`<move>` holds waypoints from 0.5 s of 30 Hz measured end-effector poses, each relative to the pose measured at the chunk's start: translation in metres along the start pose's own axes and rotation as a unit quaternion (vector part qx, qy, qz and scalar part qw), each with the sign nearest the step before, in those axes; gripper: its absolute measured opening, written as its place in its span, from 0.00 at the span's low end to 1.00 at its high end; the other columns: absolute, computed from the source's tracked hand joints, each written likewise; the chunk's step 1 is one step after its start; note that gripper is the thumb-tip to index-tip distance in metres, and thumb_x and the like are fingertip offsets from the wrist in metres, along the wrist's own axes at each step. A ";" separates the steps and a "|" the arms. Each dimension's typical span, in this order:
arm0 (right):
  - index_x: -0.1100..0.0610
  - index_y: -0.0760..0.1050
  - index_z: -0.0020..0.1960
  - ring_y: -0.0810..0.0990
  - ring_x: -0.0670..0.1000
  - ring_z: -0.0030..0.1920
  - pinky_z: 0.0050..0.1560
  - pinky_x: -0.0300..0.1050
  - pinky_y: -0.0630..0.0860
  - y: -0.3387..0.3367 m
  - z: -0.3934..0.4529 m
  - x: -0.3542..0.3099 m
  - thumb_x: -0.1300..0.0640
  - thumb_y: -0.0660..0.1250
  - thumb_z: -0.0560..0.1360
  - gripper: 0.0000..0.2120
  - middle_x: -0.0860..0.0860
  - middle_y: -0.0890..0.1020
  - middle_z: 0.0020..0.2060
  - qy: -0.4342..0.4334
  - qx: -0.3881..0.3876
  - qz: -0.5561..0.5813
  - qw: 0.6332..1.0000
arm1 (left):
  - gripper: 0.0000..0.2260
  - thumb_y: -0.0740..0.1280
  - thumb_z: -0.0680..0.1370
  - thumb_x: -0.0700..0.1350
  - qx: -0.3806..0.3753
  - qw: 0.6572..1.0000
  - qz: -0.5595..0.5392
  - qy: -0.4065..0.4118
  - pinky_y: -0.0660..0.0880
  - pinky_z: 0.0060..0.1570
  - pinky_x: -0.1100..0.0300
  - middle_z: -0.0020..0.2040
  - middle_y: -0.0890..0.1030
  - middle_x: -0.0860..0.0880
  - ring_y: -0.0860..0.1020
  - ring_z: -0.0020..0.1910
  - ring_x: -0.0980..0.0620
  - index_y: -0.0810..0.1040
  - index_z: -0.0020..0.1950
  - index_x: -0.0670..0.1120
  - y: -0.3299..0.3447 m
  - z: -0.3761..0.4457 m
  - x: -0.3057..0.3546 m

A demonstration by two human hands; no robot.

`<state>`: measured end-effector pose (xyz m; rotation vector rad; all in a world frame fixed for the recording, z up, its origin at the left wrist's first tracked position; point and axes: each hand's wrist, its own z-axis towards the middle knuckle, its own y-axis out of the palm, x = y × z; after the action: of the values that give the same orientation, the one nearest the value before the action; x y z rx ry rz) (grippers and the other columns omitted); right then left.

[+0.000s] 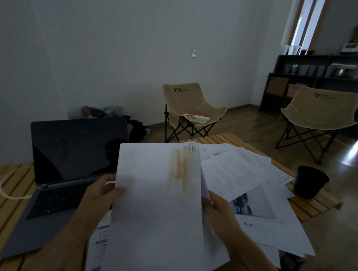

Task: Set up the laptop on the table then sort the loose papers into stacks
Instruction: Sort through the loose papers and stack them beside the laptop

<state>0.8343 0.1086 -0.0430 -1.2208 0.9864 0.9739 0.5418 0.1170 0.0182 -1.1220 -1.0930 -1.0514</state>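
An open grey laptop (pixel 71 172) with a dark screen stands on the left of the wooden slat table (pixel 1 200). I hold up a white sheet with a brown stain (pixel 157 195) in front of me. My left hand (pixel 99 193) grips its left edge, thumb on the front. My right hand (pixel 218 207) grips its right edge together with sheets behind it. Loose printed papers (pixel 243 178) lie spread over the table's right half, with paper clips (pixel 191 148) near the sheet's top.
A white cable (pixel 5 182) loops at the laptop's left. A black cup (pixel 310 182) stands at the table's right edge. Two beige folding chairs (pixel 191 111) stand beyond the table, one bearing a tray. Dark shelving (pixel 318 79) lines the far right wall.
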 end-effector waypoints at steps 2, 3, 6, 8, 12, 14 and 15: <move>0.60 0.81 0.48 0.85 0.55 0.45 0.51 0.57 0.82 0.001 0.002 0.000 0.60 0.57 0.84 0.14 0.54 0.85 0.43 -0.007 -0.004 0.004 1.000 | 0.07 0.67 0.79 0.44 0.021 0.999 0.020 0.022 0.76 0.35 0.59 0.41 0.83 0.43 0.81 0.38 0.43 0.80 0.46 0.41 0.004 0.001 0.000; 0.61 0.80 0.49 0.85 0.57 0.44 0.50 0.60 0.82 0.002 0.003 -0.001 0.60 0.57 0.84 0.14 0.55 0.85 0.42 -0.014 -0.005 0.009 1.000 | 0.10 0.68 0.78 0.46 0.036 0.998 0.037 0.039 0.74 0.32 0.61 0.40 0.81 0.41 0.79 0.36 0.43 0.79 0.44 0.40 0.007 0.001 0.000; 0.60 0.81 0.53 0.85 0.58 0.47 0.52 0.58 0.83 0.005 0.005 -0.003 0.59 0.58 0.84 0.13 0.56 0.86 0.45 -0.019 -0.011 0.053 0.998 | 0.11 0.70 0.77 0.47 0.071 0.996 0.020 0.057 0.73 0.31 0.62 0.37 0.79 0.44 0.77 0.35 0.50 0.77 0.42 0.40 0.013 0.004 0.009; 0.60 0.80 0.56 0.85 0.57 0.49 0.51 0.52 0.83 0.008 0.003 -0.007 0.50 0.61 0.82 0.15 0.55 0.86 0.46 -0.003 -0.011 0.109 0.994 | 0.09 0.70 0.77 0.46 0.085 0.995 -0.011 0.047 0.75 0.33 0.56 0.39 0.80 0.45 0.78 0.36 0.49 0.77 0.43 0.41 0.016 0.006 0.014; 0.54 0.78 0.59 0.85 0.50 0.52 0.51 0.46 0.83 0.015 0.002 -0.015 0.36 0.58 0.80 0.24 0.52 0.85 0.50 0.023 0.002 0.224 0.974 | 0.13 0.70 0.77 0.46 0.124 0.989 0.013 0.079 0.69 0.31 0.54 0.37 0.74 0.38 0.71 0.34 0.47 0.72 0.41 0.38 0.023 0.002 0.014; 0.52 0.79 0.52 0.83 0.41 0.49 0.49 0.38 0.81 0.015 0.001 -0.019 0.42 0.62 0.79 0.15 0.47 0.84 0.46 -0.030 0.024 0.111 0.993 | 0.13 0.70 0.77 0.46 0.130 0.989 0.010 0.071 0.68 0.30 0.56 0.36 0.73 0.42 0.71 0.34 0.47 0.71 0.41 0.38 0.025 -0.003 0.014; 0.52 0.79 0.52 0.83 0.42 0.48 0.48 0.39 0.82 0.015 0.000 -0.021 0.46 0.65 0.80 0.10 0.46 0.84 0.45 -0.059 0.028 0.062 0.996 | 0.12 0.70 0.77 0.45 0.128 0.989 0.011 0.067 0.70 0.31 0.56 0.37 0.75 0.44 0.73 0.35 0.46 0.72 0.42 0.39 0.024 -0.004 0.015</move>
<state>0.8144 0.1091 -0.0268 -1.0523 0.9983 1.0956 0.5683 0.1150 0.0287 -0.8443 -1.0707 -0.9251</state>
